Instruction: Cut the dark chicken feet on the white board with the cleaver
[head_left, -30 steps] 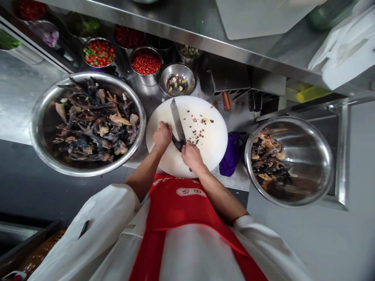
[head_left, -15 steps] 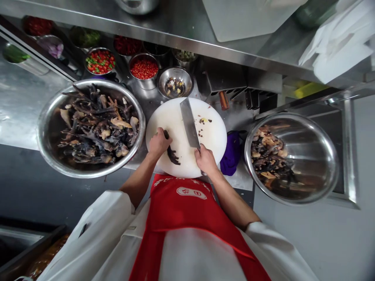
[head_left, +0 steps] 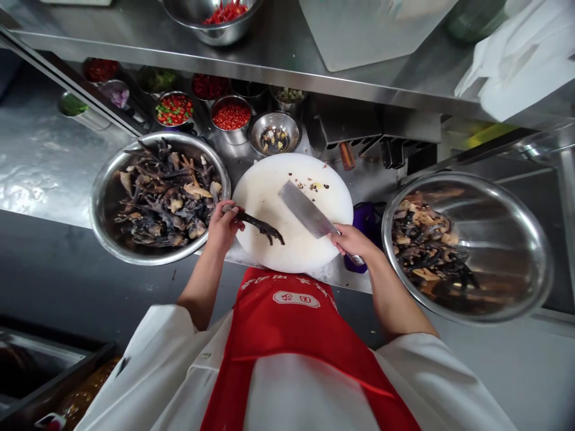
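Observation:
My left hand point(head_left: 223, 224) grips one end of a dark clawed foot point(head_left: 260, 226), whose toes point right over the round white cutting board point(head_left: 256, 179). In my right hand point(head_left: 353, 240) is the handle of a cleaver point(head_left: 308, 208), its broad blade over the middle of the board. Small dark scraps point(head_left: 313, 187) lie near the board's upper right. Left of the board, a large steel bowl point(head_left: 99, 224) holds a heap of dark feet. Another large steel bowl point(head_left: 536, 257), on the right, contains dark and tan pieces.
Beyond the board stand a small steel bowl point(head_left: 297, 136), a container of chopped red peppers point(head_left: 230, 115) and a knife rack point(head_left: 390, 123). A steel shelf point(head_left: 269, 72) crosses above them. Purple cloth point(head_left: 366, 222) lies right of the board.
My left hand has moved left, and the foot is now stretched out to its right. My right hand has shifted right; the cleaver blade is angled more to the left. The whole view has shifted slightly.

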The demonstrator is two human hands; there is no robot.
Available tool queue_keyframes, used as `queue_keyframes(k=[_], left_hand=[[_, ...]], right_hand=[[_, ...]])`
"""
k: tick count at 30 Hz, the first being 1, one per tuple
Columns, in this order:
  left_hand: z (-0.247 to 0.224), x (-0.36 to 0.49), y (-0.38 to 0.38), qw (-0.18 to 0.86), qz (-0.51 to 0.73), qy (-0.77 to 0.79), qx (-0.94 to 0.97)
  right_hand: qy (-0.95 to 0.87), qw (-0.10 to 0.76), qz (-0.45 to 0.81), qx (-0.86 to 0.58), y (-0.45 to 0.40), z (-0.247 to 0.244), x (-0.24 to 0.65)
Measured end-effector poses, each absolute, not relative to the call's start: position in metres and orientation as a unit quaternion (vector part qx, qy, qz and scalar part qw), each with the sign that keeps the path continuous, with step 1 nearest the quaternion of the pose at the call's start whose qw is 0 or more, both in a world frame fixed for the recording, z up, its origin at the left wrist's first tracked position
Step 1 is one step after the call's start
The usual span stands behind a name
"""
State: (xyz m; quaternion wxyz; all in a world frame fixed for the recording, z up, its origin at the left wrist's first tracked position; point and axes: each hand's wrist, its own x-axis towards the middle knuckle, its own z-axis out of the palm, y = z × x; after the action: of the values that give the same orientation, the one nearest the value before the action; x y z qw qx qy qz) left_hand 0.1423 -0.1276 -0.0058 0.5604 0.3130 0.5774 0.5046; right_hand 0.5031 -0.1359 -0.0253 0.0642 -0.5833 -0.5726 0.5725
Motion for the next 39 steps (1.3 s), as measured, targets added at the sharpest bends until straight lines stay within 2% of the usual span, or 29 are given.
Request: queue_keyframes(k=[3,6,11,13,16,21,23,25,30,32,34,37,39], left_hand=[[-0.021,0.156,-0.126,0.557,0.507,0.583,0.304],[-0.042,0.166,-0.137,0.51,0.463,0.628,0.363],[-0.07,0.183,-0.178,0.264,0.286,0.715,0.581],[-0.076,0.19,-0.191,0.214,0.254,0.708,0.624],[-0.079,0.194,-0.201,0.194,0.271,0.694,0.638],[-0.085,0.185,-0.205,0.182,0.331,0.675,0.633],[-0.088,0.185,-0.203,0.198,0.338,0.654,0.648],[-0.09,0.189,-0.199,0.21,0.334,0.641,0.659],[-0.089,0.198,-0.192,0.23,0.327,0.65,0.646],[-0.087,0.198,-0.191,0.235,0.33,0.651,0.642],[-0.087,0.197,-0.192,0.235,0.336,0.649,0.641],[-0.09,0.197,-0.193,0.235,0.349,0.642,0.641],[-0.091,0.197,-0.193,0.24,0.351,0.641,0.639]], right_hand=[[-0.598,0.101,0.497,-0.62,-0.136,-0.02,0.495],[-0.613,0.143,0.454,-0.63,-0.149,-0.013,0.478],[-0.644,0.187,0.388,-0.633,-0.178,0.0,0.44],[-0.675,0.19,0.363,-0.614,-0.186,0.002,0.419],[-0.726,0.157,0.337,-0.579,-0.193,-0.004,0.388],[-0.75,0.018,0.316,-0.581,-0.19,-0.014,0.365],[-0.742,-0.004,0.311,-0.593,-0.185,-0.008,0.366],[-0.74,0.019,0.302,-0.601,-0.178,0.007,0.37],[-0.731,0.172,0.229,-0.619,-0.169,0.052,0.367],[-0.72,0.184,0.207,-0.636,-0.167,0.052,0.359],[-0.724,0.135,0.215,-0.642,-0.165,0.037,0.351],[-0.738,-0.019,0.268,-0.619,-0.158,0.009,0.341],[-0.739,-0.08,0.281,-0.607,-0.149,0.002,0.338]])
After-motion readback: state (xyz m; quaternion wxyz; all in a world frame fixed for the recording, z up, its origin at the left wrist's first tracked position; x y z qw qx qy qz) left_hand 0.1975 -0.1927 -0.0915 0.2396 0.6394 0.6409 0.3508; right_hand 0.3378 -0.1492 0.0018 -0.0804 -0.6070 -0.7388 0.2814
